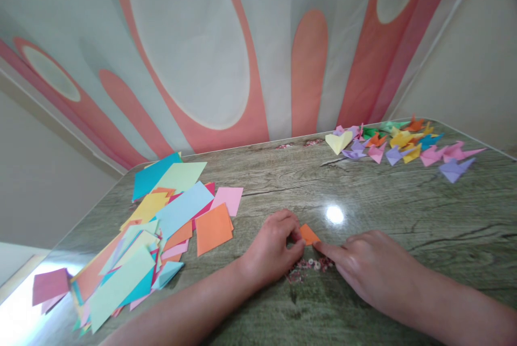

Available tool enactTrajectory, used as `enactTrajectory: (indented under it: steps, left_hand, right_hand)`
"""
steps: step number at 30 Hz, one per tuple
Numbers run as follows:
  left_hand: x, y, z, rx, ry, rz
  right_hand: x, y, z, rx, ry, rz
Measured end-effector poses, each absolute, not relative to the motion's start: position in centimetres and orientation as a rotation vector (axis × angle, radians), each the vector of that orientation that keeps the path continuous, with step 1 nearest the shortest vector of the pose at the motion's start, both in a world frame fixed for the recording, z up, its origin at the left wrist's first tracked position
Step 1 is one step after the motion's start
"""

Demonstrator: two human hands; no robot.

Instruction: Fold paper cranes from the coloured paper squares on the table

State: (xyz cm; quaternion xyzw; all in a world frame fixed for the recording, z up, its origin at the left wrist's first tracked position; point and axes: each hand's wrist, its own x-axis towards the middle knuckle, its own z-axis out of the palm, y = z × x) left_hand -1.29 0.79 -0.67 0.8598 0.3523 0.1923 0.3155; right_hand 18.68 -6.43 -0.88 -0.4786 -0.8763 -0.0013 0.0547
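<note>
A small folded piece of orange paper point(309, 235) lies on the wood-patterned table between my hands. My left hand point(276, 243) is closed, with thumb and curled fingers at the paper's left edge. The index finger of my right hand point(365, 262) presses on the paper's right corner, its other fingers curled in and its thumb hidden. Just below the paper, a printed flower pattern point(313, 265) shows on the tabletop.
Loose coloured paper sheets point(121, 281) overlap in a pile on the left, with orange squares point(214, 227) at its near side. Several folded paper cranes point(404, 144) stand at the back right, beside a pale yellow folded piece point(338, 142). A patterned wall covering point(274, 55) rises behind the table.
</note>
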Motion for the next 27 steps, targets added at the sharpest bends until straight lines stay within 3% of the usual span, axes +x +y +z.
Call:
enactTrajectory:
  steps: [21, 27]
  left_hand:
    - [-2.1, 0.5, -0.6, 2.486, 0.753, 0.521]
    - [-2.4, -0.4, 0.1, 2.951, 0.610, 0.174]
  right_hand:
    - [19.2, -5.9, 0.1, -1.561, -2.679, 0.051]
    - [18.9, -6.1, 0.0, -1.551, -2.695, 0.066]
